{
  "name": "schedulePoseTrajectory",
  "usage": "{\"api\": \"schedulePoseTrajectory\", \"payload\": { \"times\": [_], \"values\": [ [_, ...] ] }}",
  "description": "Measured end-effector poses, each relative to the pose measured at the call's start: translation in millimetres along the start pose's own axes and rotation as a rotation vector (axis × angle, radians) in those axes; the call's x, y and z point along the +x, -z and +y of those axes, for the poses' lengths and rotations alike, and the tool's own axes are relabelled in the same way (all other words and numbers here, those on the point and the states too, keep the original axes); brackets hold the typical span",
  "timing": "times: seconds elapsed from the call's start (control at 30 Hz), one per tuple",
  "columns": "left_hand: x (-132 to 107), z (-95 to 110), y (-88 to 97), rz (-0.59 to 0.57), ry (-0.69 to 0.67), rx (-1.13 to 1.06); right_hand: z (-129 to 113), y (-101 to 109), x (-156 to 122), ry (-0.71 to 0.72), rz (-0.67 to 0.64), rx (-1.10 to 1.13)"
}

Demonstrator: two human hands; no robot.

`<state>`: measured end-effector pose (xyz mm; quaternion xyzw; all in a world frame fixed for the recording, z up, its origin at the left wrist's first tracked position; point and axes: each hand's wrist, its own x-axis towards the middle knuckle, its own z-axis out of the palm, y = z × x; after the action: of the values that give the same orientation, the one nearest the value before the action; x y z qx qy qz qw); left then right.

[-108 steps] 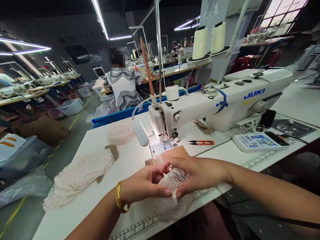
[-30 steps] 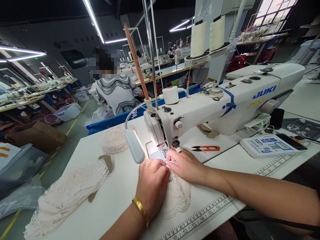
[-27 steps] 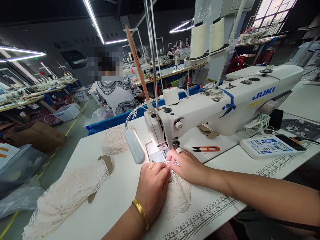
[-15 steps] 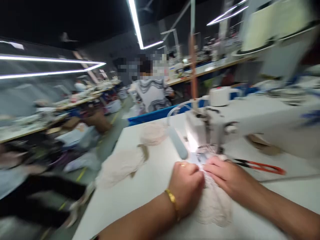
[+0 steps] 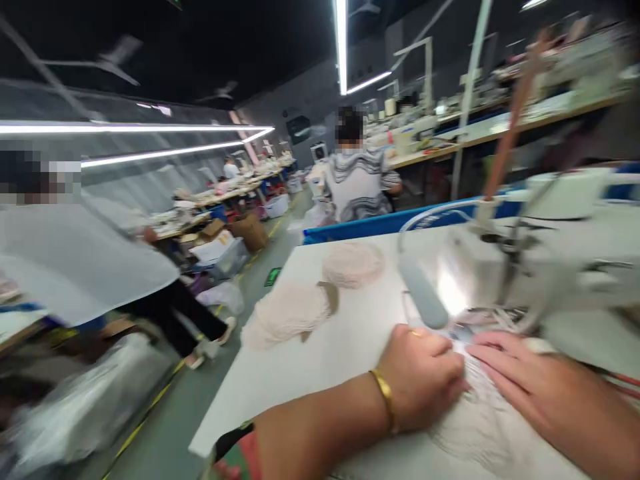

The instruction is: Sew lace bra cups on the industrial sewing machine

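My left hand (image 5: 425,377), with a gold bangle on the wrist, rests curled on a cream lace piece (image 5: 475,420) lying on the white table (image 5: 310,373). My right hand (image 5: 537,393) lies on the same lace with fingers stretched flat toward the needle area of the white sewing machine (image 5: 550,267). Both hands sit just in front of the lit presser foot. The picture is blurred by head motion.
Two heaps of cream lace (image 5: 290,313) (image 5: 353,263) lie on the table's left part. A person in a white top (image 5: 80,260) walks in the aisle at left. Another person in a striped top (image 5: 357,180) sits with their back turned behind a blue divider (image 5: 375,223).
The view has swung left, so the machine sits at the right edge and the aisle with a walking person shows. My hands stay on the lace at the needle.
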<state>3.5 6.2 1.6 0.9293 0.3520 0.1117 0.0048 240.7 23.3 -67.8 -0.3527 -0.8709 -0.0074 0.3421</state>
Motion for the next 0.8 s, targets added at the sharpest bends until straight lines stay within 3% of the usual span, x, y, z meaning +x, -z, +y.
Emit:
{"api": "schedulePoseTrajectory", "payload": {
  "times": [0.1,0.27,0.8],
  "values": [
    [-1,-2,6.7,0.086,0.065,-0.063,-21,25,24,-0.123,-0.162,0.0],
    [0,-13,6.0,0.126,-0.006,-0.119,-32,36,44,-0.266,-0.285,-0.047],
    [0,-15,6.1,0.167,-0.012,-0.086,-33,30,42,-0.271,-0.233,-0.086]
  ]
}}
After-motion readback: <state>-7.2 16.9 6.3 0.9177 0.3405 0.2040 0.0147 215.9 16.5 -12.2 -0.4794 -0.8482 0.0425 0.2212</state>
